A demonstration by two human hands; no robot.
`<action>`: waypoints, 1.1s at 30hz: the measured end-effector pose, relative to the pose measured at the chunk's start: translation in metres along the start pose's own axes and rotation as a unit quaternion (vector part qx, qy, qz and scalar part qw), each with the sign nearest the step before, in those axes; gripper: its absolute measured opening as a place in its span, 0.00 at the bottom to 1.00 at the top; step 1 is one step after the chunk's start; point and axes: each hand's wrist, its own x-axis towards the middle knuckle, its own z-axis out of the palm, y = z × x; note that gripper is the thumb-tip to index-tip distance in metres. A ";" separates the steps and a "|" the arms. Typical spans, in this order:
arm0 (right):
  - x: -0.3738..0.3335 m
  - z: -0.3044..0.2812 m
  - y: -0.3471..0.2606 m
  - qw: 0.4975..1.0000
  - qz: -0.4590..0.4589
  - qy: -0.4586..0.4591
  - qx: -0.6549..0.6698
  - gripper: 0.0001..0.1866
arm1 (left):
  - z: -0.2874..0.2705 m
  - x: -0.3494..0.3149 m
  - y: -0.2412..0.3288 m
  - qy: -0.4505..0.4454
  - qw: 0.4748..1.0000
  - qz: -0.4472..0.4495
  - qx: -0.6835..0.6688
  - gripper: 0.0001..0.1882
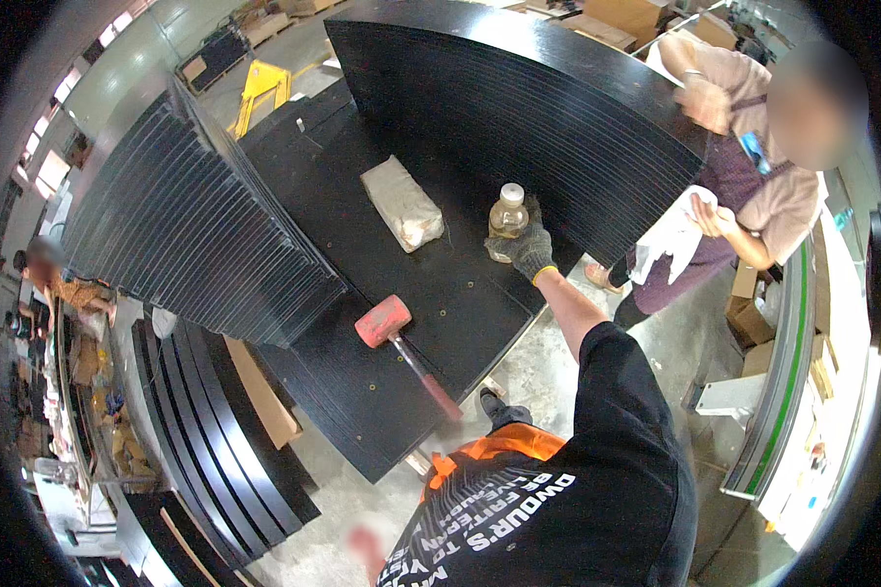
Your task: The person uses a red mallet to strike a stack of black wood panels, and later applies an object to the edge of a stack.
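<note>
My right hand, in a grey knit glove with a yellow cuff, is wrapped round a clear bottle with a white cap. The bottle stands upright over the black board; whether its base touches the board cannot be made out. Left of it lies a pale, wrapped oblong block. Nearer to me a mallet with a red head rests on the board, its handle pointing at my body. A blurred pinkish shape at the lower edge may be my left hand; no fingers can be made out there.
Tall stacks of curved black panels stand on the board, one at left and one behind. A co-worker at right holds a white cloth. Long black strips lie at lower left. A yellow pallet jack stands beyond.
</note>
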 end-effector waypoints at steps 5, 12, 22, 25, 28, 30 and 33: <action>0.022 0.020 0.009 0.998 0.018 0.040 -0.038 0.54 | -0.005 -0.044 0.054 -0.006 0.998 -0.031 -0.060 0.17; 0.053 -0.010 0.061 0.995 -0.031 0.098 0.006 0.53 | -0.016 -0.055 0.088 -0.007 0.995 -0.025 -0.096 0.18; 0.026 -0.038 0.080 0.988 -0.052 0.118 0.084 0.51 | -0.019 -0.035 0.090 0.026 0.996 0.082 -0.015 0.19; 0.021 -0.036 0.088 0.991 -0.050 0.113 0.047 0.51 | -0.010 -0.037 0.088 0.101 0.967 0.167 0.161 0.20; 0.017 -0.027 0.083 0.988 -0.048 0.146 0.033 0.51 | -0.008 -0.028 0.087 0.064 0.980 0.149 0.116 0.18; 0.011 -0.020 0.084 0.974 -0.071 0.203 0.074 0.50 | -0.017 -0.025 0.087 0.041 0.988 0.122 0.084 0.17; -0.048 0.001 0.043 0.978 -0.043 0.185 0.089 0.52 | -0.040 -0.035 0.096 0.106 0.987 0.118 0.018 0.15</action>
